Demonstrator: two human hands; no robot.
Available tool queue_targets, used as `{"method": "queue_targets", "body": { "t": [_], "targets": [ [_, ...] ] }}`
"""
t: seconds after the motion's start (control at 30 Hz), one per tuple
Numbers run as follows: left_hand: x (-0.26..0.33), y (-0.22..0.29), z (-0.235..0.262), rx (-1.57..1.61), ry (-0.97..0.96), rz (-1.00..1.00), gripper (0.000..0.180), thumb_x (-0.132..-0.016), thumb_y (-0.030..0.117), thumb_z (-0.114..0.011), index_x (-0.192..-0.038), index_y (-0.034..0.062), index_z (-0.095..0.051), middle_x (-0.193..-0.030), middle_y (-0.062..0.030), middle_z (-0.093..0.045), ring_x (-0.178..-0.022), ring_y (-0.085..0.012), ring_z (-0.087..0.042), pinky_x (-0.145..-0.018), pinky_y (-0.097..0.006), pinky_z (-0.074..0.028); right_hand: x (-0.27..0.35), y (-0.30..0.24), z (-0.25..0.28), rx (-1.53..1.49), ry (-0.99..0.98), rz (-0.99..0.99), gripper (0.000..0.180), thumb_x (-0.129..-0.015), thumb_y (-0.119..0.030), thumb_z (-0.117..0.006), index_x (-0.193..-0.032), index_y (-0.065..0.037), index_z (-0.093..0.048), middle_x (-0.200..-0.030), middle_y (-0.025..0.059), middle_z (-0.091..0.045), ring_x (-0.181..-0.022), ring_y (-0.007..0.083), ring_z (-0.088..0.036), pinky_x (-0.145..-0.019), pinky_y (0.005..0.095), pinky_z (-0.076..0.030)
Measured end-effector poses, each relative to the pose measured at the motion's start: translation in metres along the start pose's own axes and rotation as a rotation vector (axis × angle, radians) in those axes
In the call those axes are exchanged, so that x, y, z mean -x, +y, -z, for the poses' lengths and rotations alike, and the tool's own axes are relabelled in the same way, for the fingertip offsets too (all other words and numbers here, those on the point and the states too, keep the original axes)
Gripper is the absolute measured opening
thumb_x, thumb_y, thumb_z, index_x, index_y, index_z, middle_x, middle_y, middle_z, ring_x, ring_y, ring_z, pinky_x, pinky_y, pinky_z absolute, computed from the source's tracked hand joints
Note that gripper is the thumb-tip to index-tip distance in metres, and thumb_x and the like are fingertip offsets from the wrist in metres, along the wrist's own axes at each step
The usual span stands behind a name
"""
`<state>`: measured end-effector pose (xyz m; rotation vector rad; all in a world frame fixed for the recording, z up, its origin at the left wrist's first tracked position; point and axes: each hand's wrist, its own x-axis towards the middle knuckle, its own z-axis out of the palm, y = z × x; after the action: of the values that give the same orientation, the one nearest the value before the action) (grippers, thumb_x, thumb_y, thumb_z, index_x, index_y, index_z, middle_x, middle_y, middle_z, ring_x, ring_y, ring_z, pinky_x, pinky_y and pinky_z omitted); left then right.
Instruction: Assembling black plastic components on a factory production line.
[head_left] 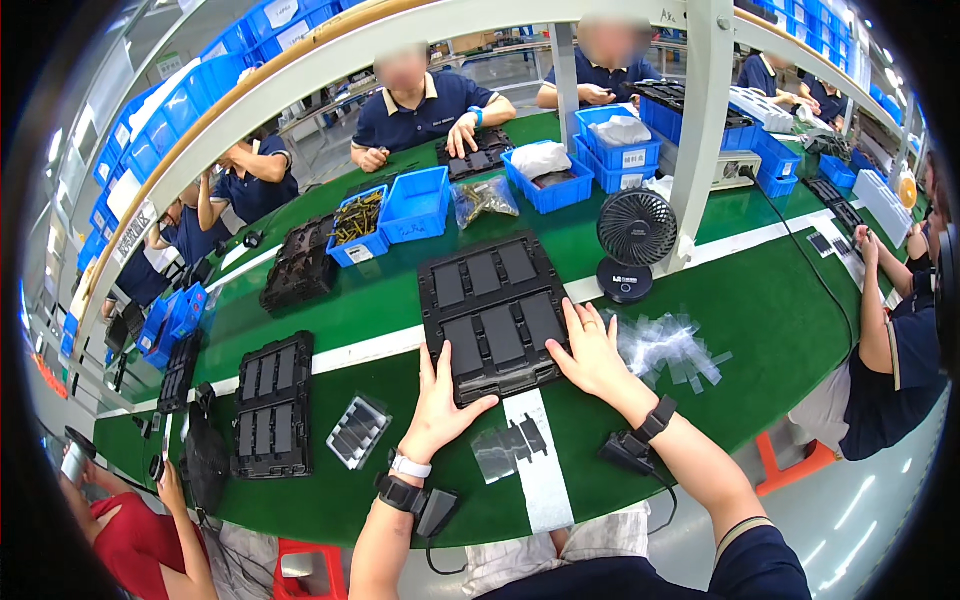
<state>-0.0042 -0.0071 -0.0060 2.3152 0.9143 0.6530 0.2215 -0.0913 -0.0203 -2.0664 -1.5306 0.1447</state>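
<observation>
So the black tray (492, 308) sits flat on the green tabletop (330, 500), right between both hands. Left hand (440, 405) is spread open against its near-left corner, right hand (590, 350) also unclenched along the right edge. Clear strips (668, 350) lie just right, fan (636, 235) behind them.

The place was a factory workshop for assembly work. A long green-topped bench (760, 310) ran through it, with several people in matching dark collared shirts (420, 118) working along its sides. Blue plastic bins (416, 210), one full of small brass-coloured parts (357, 217), stood on the bench, and more were racked overhead on a pale metal frame (700, 140). Black moulded trays (505, 381) holding rows of alike flat pieces lay at several spots.
</observation>
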Motion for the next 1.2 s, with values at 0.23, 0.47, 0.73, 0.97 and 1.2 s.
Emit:
{"method": "queue_targets", "body": {
  "t": [0.23, 0.47, 0.73, 0.97, 1.2],
  "targets": [
    [-0.006, 0.004, 0.004, -0.140, -0.127, 0.093, 0.114, -0.066, 0.047, -0.072, -0.137, -0.0059, 0.000, -0.139, -0.0355, 0.001, -0.133, -0.0436, 0.000, -0.105, -0.056, -0.007, -0.001, 0.001, 0.001, -0.022, 0.000, 0.000, 0.070, -0.085, -0.038, -0.047, -0.136, 0.002, -0.020, -0.132, 0.0272, -0.033, -0.128, 0.0397, -0.025, -0.101, 0.0611, -0.013],
    [-0.004, -0.001, 0.001, -0.136, -0.043, 0.047, 0.115, -0.065, 0.042, -0.075, -0.138, -0.0032, 0.001, -0.140, -0.0337, -0.005, -0.133, -0.0440, -0.003, -0.103, -0.059, -0.008, -0.003, -0.001, 0.003, -0.022, 0.017, 0.012, 0.071, -0.085, -0.038, -0.047, -0.136, 0.003, -0.020, -0.132, 0.0278, -0.033, -0.128, 0.0401, -0.025, -0.100, 0.0621, -0.014],
    [0.002, -0.004, 0.000, -0.086, -0.046, 0.020, 0.113, -0.065, 0.040, -0.075, -0.139, -0.0007, -0.001, -0.139, -0.0343, -0.007, -0.133, -0.0439, -0.003, -0.104, -0.058, -0.010, 0.000, -0.003, 0.001, -0.032, -0.008, -0.013, 0.070, -0.085, -0.038, -0.048, -0.136, 0.001, -0.022, -0.131, 0.0271, -0.034, -0.128, 0.0398, -0.024, -0.100, 0.0633, -0.013],
    [0.002, 0.000, -0.003, -0.129, 0.003, 0.022, 0.111, -0.063, 0.042, -0.077, -0.139, 0.0005, -0.008, -0.137, -0.0359, -0.008, -0.130, -0.0464, -0.014, -0.105, -0.053, -0.013, -0.001, -0.003, 0.003, -0.008, -0.030, -0.026, 0.069, -0.086, -0.038, -0.047, -0.137, 0.000, -0.020, -0.133, 0.0265, -0.032, -0.129, 0.0399, -0.022, -0.101, 0.0621, -0.010],
    [0.003, -0.006, -0.006, -0.075, 0.018, 0.029, 0.111, -0.062, 0.046, -0.077, -0.139, 0.0007, -0.010, -0.138, -0.0356, -0.007, -0.129, -0.0490, -0.012, -0.105, -0.053, -0.015, 0.001, 0.000, -0.001, -0.006, -0.034, -0.024, 0.070, -0.086, -0.040, -0.047, -0.137, -0.001, -0.020, -0.132, 0.0260, -0.032, -0.129, 0.0398, -0.022, -0.101, 0.0630, -0.010]
  ]
}}
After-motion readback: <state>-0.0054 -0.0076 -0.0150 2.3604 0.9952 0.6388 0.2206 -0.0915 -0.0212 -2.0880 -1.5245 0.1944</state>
